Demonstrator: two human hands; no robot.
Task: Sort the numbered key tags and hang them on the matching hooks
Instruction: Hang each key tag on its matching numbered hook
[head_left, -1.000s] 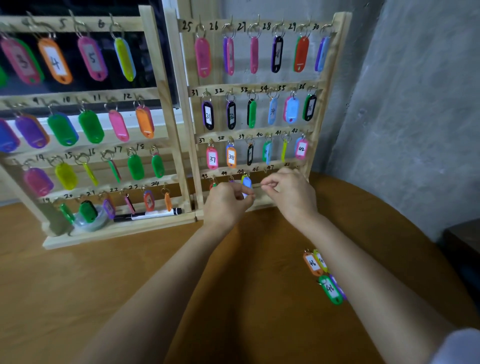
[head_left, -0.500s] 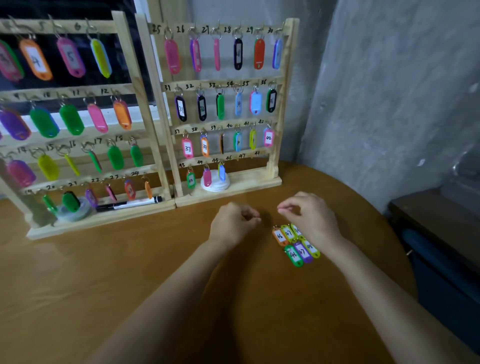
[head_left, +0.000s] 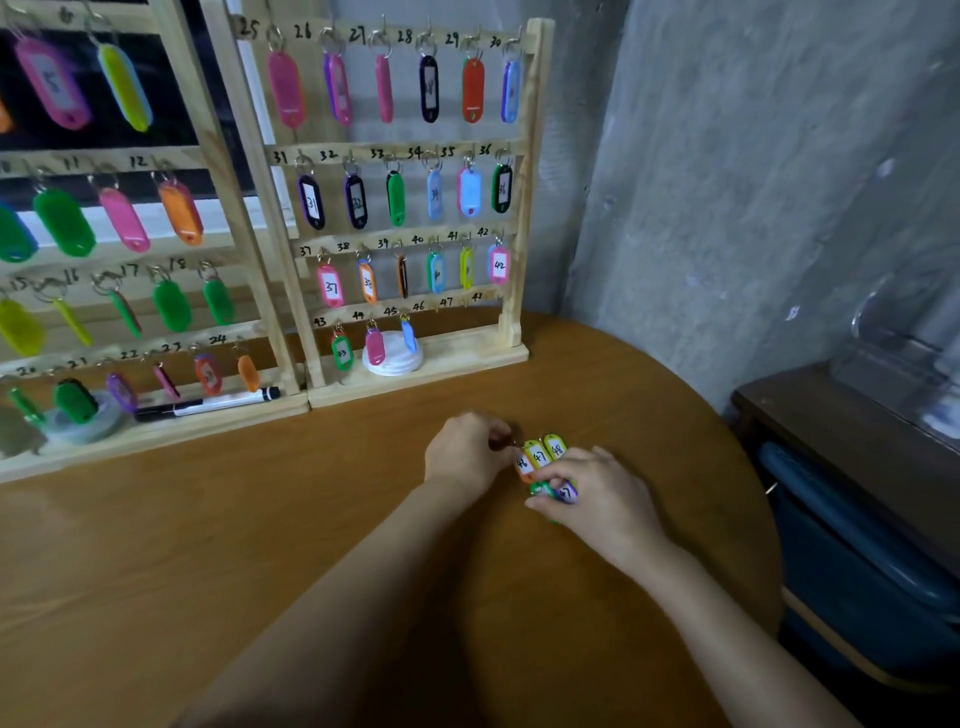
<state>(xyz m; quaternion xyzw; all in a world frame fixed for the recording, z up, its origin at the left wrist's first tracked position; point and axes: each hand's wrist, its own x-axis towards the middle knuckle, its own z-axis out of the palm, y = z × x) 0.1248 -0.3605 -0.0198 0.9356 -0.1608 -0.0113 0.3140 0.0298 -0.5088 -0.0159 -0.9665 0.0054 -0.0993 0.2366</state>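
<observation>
A small pile of loose key tags lies on the brown table: an orange tag 46 (head_left: 523, 464), a yellow-green tag 47 (head_left: 539, 456) and a tag 48 (head_left: 556, 447). My left hand (head_left: 467, 454) pinches at the ring end of the orange tag. My right hand (head_left: 597, 499) covers a green tag (head_left: 541, 488) and a purple tag (head_left: 567, 492), thumb under them. Behind stands the right wooden rack (head_left: 530, 156), numbered 25 to 48. Its bottom row holds tags at 43, 44 and 45; hooks 46 to 48 (head_left: 447, 306) are bare.
A second full rack (head_left: 223, 156) stands to the left, with a marker pen (head_left: 208, 402) and a tape roll (head_left: 83, 423) on its base. A white round stack (head_left: 392, 358) sits under hook 45. The table's curved edge, a concrete wall and a dark cabinet (head_left: 857, 447) lie to the right.
Both hands drew back from the rack's bottom row to the loose tags on the table. The blue tag now hangs at hook 45.
</observation>
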